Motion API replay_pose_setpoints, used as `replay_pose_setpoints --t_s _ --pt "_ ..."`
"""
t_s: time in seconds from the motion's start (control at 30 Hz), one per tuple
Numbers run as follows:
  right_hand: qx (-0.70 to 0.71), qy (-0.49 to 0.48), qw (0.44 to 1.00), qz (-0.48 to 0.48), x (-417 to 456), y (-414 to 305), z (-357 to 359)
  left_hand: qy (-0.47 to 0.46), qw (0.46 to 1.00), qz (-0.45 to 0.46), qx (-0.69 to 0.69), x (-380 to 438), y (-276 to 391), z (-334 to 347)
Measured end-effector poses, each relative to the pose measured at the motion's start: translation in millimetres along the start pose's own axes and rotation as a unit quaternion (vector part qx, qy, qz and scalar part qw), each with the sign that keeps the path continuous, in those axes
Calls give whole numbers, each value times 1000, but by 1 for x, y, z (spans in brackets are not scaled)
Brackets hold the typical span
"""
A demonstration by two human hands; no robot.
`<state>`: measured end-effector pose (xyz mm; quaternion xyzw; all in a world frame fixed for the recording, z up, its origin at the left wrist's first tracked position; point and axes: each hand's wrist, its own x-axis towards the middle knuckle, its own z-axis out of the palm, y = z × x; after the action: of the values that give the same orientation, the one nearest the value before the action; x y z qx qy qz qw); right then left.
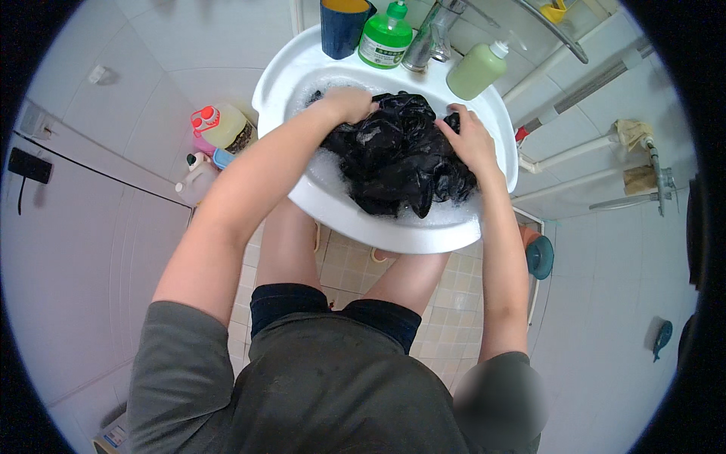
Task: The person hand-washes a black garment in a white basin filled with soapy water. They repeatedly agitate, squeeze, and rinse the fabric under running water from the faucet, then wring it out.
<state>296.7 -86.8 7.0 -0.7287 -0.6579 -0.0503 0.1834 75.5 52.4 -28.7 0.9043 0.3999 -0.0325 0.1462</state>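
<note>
A soaked black garment lies bunched in the white washbasin, in water with white suds. My left hand is closed on the garment's upper left part, its fingertips partly hidden by the fist. At the upper right of the bundle is my right hand, with thumb and fingers spread around a wet fold of the cloth. The underside of the garment and the basin's bottom are hidden.
On the basin's back ledge stand a dark blue cup, a green pump bottle, a metal faucet and a pale green bottle. Detergent jugs are at the left. A shower hose holder is on the right wall.
</note>
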Motion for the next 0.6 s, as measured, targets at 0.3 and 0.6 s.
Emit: replay_pose_setpoints --t_s 0.3,0.6 --pt "218 -118 917 -312 -45 -61 -47 -5 911 267 -313 -41 9 -39" --pt "9 -142 963 -229 -18 -19 -56 192 953 218 -84 -63 16 -40"
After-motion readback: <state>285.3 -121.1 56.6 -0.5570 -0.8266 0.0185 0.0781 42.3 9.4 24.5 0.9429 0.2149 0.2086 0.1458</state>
